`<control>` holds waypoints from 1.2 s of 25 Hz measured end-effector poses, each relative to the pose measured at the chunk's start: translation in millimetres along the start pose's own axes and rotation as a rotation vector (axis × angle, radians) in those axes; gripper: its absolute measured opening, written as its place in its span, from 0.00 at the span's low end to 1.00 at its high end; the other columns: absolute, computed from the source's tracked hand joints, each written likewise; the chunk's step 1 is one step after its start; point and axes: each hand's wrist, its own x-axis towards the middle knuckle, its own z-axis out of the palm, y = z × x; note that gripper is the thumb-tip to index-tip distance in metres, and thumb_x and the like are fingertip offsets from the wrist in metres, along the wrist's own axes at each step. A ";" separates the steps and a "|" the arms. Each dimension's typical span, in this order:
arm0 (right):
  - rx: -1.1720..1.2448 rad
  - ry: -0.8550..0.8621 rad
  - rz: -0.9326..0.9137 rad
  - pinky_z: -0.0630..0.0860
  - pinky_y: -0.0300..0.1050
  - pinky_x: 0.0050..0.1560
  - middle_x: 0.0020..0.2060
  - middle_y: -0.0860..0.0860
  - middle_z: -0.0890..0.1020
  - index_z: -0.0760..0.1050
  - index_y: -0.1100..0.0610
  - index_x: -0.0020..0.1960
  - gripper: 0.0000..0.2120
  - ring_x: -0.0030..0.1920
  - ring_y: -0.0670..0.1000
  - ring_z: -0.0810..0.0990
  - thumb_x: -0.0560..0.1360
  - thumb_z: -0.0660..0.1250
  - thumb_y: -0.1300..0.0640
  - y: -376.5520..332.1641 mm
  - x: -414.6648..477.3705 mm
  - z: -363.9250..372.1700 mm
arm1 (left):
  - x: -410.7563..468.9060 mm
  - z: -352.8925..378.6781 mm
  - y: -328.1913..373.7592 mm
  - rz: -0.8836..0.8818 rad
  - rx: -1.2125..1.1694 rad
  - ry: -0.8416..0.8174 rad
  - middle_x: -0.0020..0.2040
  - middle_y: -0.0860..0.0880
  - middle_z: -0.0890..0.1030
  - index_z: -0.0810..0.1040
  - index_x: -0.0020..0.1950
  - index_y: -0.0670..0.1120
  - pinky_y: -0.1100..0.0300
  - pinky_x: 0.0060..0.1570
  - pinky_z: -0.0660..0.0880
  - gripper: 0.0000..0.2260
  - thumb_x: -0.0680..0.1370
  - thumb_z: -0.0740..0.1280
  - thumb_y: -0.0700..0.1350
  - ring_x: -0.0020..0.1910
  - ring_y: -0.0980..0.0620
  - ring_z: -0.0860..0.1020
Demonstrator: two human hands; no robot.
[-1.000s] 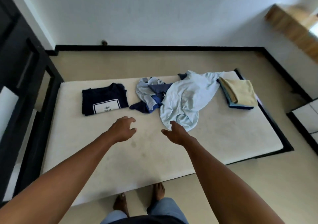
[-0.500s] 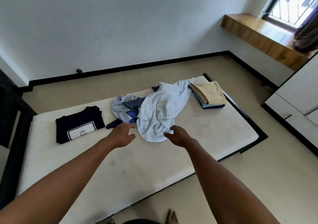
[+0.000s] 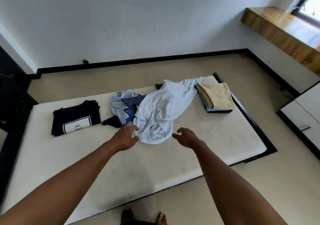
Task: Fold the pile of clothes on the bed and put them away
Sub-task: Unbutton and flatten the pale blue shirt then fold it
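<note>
A person is standing at the near edge of a bare white mattress [image 3: 155,169], with both bare arms held out over it. The left hand [image 3: 126,137] is hovering at the near left edge of a crumpled light blue shirt [image 3: 161,114], its fingers loosely spread and gripping nothing. Its fingertips [image 3: 134,128] are sitting right at the hem, and it cannot be told whether they are touching the cloth. The right hand [image 3: 187,137] is hovering just beside the hem's right side, fingers relaxed and slightly curled, holding nothing and apart from the fabric. The shirt is draping over the right part of an unfolded heap of blue clothes [image 3: 123,109] in the middle of the mattress. Left of the heap and apart from it, a folded navy T-shirt [image 3: 76,117] is lying flat, showing a white box printed "the best". Near the far right corner a folded stack [image 3: 216,96] is sitting — a beige piece on top, blue ones beneath — with the light blue shirt's far end lying just beside it. A black bed frame [image 3: 256,131] is edging the mattress, a wooden ledge [image 3: 277,32] is running under the window, and bare feet [image 3: 127,213] are showing on the floor below.
</note>
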 end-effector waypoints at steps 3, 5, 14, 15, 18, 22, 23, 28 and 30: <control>0.000 -0.003 0.004 0.71 0.48 0.69 0.70 0.57 0.76 0.73 0.58 0.72 0.26 0.70 0.56 0.74 0.82 0.65 0.42 1.4 23.1 8.9 | 27.7 1.0 1.0 0.002 -0.024 -0.016 0.71 0.46 0.76 0.74 0.72 0.47 0.58 0.63 0.71 0.21 0.80 0.70 0.50 0.65 0.47 0.77; -0.036 -0.031 0.011 0.71 0.48 0.68 0.70 0.56 0.75 0.73 0.57 0.72 0.26 0.69 0.55 0.74 0.82 0.66 0.41 7.5 36.7 18.2 | 40.9 9.9 -1.0 -0.016 -0.030 -0.043 0.70 0.45 0.76 0.74 0.72 0.48 0.57 0.63 0.72 0.21 0.80 0.70 0.50 0.65 0.47 0.77; -0.208 -0.313 -0.078 0.71 0.51 0.70 0.73 0.53 0.73 0.73 0.57 0.73 0.25 0.72 0.56 0.73 0.82 0.66 0.43 42.4 165.4 29.4 | 124.1 70.9 -3.0 -0.252 -0.059 -0.104 0.70 0.45 0.76 0.73 0.73 0.47 0.55 0.63 0.74 0.21 0.81 0.68 0.49 0.65 0.46 0.77; -0.225 -0.336 -0.095 0.71 0.51 0.70 0.73 0.54 0.73 0.73 0.57 0.72 0.25 0.71 0.56 0.74 0.81 0.66 0.44 44.8 183.8 29.4 | 135.1 78.8 -2.5 -0.279 -0.077 -0.110 0.70 0.45 0.76 0.73 0.73 0.47 0.53 0.63 0.74 0.21 0.81 0.68 0.49 0.64 0.46 0.77; -0.289 -0.421 -0.142 0.72 0.50 0.68 0.70 0.58 0.76 0.75 0.60 0.70 0.24 0.70 0.60 0.76 0.80 0.69 0.45 55.0 254.9 36.9 | 174.9 109.4 1.7 -0.370 -0.140 -0.112 0.69 0.43 0.77 0.73 0.73 0.47 0.52 0.63 0.74 0.21 0.80 0.69 0.48 0.64 0.44 0.77; -0.283 -0.426 -0.166 0.68 0.51 0.73 0.72 0.61 0.74 0.75 0.59 0.72 0.26 0.73 0.60 0.72 0.79 0.70 0.46 59.4 348.2 46.8 | 224.4 142.4 6.6 -0.445 -0.225 -0.070 0.67 0.43 0.78 0.74 0.72 0.47 0.54 0.58 0.73 0.20 0.81 0.69 0.49 0.61 0.43 0.78; -0.274 -0.421 -0.158 0.66 0.51 0.75 0.73 0.61 0.73 0.74 0.57 0.73 0.26 0.75 0.60 0.70 0.79 0.71 0.46 60.4 369.7 52.2 | 234.4 150.8 6.6 -0.457 -0.243 -0.067 0.67 0.44 0.77 0.73 0.73 0.46 0.54 0.59 0.73 0.21 0.81 0.69 0.49 0.61 0.43 0.78; -0.355 -0.498 -0.114 0.54 0.57 0.80 0.81 0.62 0.57 0.64 0.56 0.80 0.31 0.81 0.65 0.54 0.81 0.67 0.47 70.9 442.8 87.8 | 262.3 175.5 2.9 -0.491 -0.279 -0.059 0.71 0.43 0.75 0.68 0.77 0.47 0.51 0.62 0.74 0.24 0.82 0.67 0.49 0.63 0.43 0.78; -0.271 -0.477 -0.121 0.62 0.50 0.76 0.77 0.60 0.69 0.68 0.62 0.77 0.30 0.78 0.61 0.65 0.80 0.70 0.49 69.3 447.8 89.2 | 265.4 177.0 0.2 -0.506 -0.290 -0.057 0.71 0.43 0.75 0.67 0.77 0.47 0.51 0.62 0.74 0.24 0.82 0.67 0.49 0.64 0.43 0.78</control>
